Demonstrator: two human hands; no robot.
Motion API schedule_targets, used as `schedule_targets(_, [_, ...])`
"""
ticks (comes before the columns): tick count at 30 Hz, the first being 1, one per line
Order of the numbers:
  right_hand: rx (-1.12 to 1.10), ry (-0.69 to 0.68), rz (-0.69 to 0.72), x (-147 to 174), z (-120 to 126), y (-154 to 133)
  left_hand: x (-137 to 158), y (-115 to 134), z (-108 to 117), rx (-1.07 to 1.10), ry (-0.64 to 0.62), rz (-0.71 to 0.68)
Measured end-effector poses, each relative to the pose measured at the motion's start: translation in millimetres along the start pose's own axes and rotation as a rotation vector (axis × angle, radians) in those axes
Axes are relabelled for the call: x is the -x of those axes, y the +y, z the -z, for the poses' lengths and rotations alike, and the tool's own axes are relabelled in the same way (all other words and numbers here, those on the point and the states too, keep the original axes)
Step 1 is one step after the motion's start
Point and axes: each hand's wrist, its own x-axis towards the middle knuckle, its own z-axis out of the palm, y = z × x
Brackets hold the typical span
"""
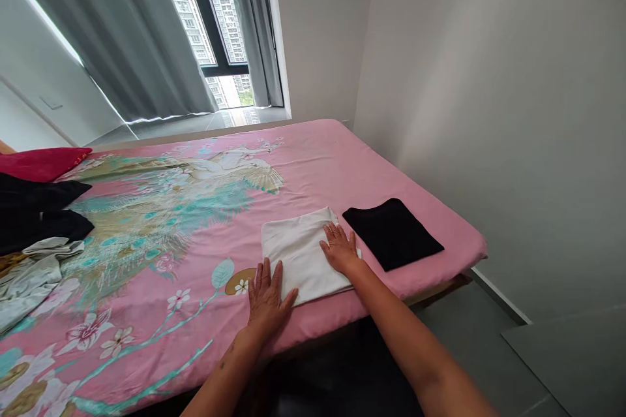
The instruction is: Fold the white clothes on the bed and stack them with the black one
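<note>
Slippage is our main worry in the head view: with the left hand (267, 299) flat, fingers spread at the near-left edge of the folded white garment (300, 254), and the right hand (340, 248) flat on its right side, neither gripping, a push could ruck the folds or nudge it toward the black folded garment (392, 232) just beside it. It lies near the front edge of the pink bedspread (342, 162), a smooth rectangle.

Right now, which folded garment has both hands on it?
The white folded garment; left hand and right hand rest on it. The black folded garment lies untouched beside it.
</note>
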Motion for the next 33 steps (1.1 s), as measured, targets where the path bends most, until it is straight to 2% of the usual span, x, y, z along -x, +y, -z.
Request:
schedule_targets(2, [0.015, 0.061, 0.012, 1, 5, -14, 2, -2, 5, 0.008, 0.004, -0.042])
schedule_targets(4, [0.007, 0.109, 0.129, -2, 10, -28, -2, -2, 11, 0.014, 0.006, -0.087])
schedule_targets(6, [-0.008, 0.084, 0.311, -9, 14, -37, -10, -3, 12, 0.013, -0.001, -0.101])
schedule_targets(8, [-0.011, 0.009, 0.365, -22, 12, -36, -18, -5, 9, 0.01, -0.018, -0.091])
schedule_targets(10, [-0.014, -0.032, 0.255, -37, 7, -27, -21, -7, 3, 0.014, -0.019, -0.082])
schedule_targets(13, [-0.04, 0.017, 0.097, -52, -4, -11, -19, -10, -7, 0.046, 0.03, -0.074])
schedule_targets(19, [-0.017, 0.083, 0.1, -55, -15, -4, -9, -17, -9, 0.229, 0.083, 0.108])
schedule_targets(23, [0.048, 0.116, 0.071, -50, -7, -23, 14, -24, -10, 0.314, 0.142, 0.173])
schedule_targets(25, [0.063, 0.147, 0.186, -45, -3, -44, 31, -23, -14, 0.292, 0.186, 0.161])
schedule_targets(28, [0.045, 0.083, 0.61, -34, -6, -83, 52, -14, -18, 0.197, 0.175, 0.084])
schedule_targets(30, [0.036, -0.031, 0.801, -32, -14, -104, 60, -9, -18, 0.136, 0.126, 0.016])
schedule_targets(31, [0.038, -0.091, 0.824, -33, -19, -112, 62, -8, -17, 0.12, 0.105, -0.011])
schedule_targets(33, [0.045, -0.181, 0.767, -42, -28, -123, 65, -8, -14, 0.125, 0.077, -0.053])
